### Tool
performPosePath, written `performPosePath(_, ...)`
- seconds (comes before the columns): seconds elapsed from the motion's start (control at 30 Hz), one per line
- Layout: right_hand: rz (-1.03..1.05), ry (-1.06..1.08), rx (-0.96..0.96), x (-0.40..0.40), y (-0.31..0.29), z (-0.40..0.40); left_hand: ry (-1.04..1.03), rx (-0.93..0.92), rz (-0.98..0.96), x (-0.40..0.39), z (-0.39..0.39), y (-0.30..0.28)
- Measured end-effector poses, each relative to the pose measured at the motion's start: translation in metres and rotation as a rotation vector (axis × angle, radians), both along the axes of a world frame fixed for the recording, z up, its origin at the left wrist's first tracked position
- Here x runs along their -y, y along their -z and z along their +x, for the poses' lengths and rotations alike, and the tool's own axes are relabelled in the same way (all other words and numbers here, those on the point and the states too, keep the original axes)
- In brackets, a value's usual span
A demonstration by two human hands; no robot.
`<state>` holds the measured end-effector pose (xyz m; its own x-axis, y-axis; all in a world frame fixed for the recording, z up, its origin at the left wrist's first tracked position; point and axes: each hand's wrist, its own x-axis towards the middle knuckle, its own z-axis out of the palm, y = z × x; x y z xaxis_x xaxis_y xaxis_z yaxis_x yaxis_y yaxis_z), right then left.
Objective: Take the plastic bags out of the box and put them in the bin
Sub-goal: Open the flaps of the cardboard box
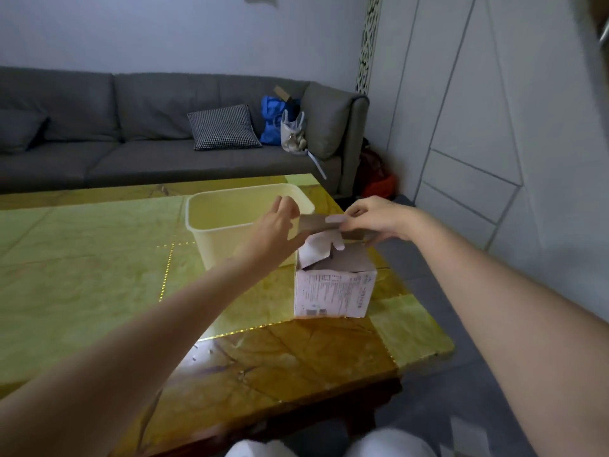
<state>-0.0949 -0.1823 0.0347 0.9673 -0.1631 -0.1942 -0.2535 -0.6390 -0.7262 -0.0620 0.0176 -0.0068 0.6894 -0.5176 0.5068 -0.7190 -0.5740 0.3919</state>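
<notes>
On the desk point(99, 258) stands one cardboard box point(334, 288), upright, near the right edge, its top flaps open. One cream bin point(214, 225) stands just beyond the box and to its left, close beside it, mouth upward. Both hands are at the box top. The right hand point(379, 217) pinches the raised far flap point(324, 222) between curled fingers and thumb. The left hand point(276, 229) reaches toward the same flap with straight, relaxed fingers, holding nothing. Something pale point(316, 250) shows in the box opening; whether it is a plastic bag cannot be told. Behind the box: one grey sofa point(99, 127), bearing one checked cushion point(224, 127).
</notes>
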Motion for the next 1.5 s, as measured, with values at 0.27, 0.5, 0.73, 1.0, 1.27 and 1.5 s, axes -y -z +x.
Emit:
performPosePath(0.27, -0.134, 0.519, 0.238, -0.008, 0.034, 0.020, 0.136, -0.046, 0.432, 0.029, 0.004, 0.005)
performPosePath(0.5, -0.296, 0.235, 0.302, -0.011, 0.031, 0.001, 0.146, -0.218, 0.119, 0.026, 0.015, -0.015)
performPosePath(0.73, -0.764, -0.173, -0.076, -0.039, 0.041, -0.001, -0.019, 0.079, 0.499, -0.008, 0.024, -0.012)
performPosePath(1.0, -0.667, -0.181, -0.203, -0.045, 0.030, 0.001, 0.201, 0.029, 0.637, 0.005, 0.010, 0.009)
performPosePath(1.27, -0.284, 0.070, 0.129, -0.008, -0.007, -0.022, 0.190, -0.010, 0.610, 0.010, 0.007, 0.005)
performPosePath(1.5, -1.140, -0.154, 0.069, -0.005, 0.007, -0.033, 0.126, -0.081, 0.354, 0.026, -0.004, -0.017)
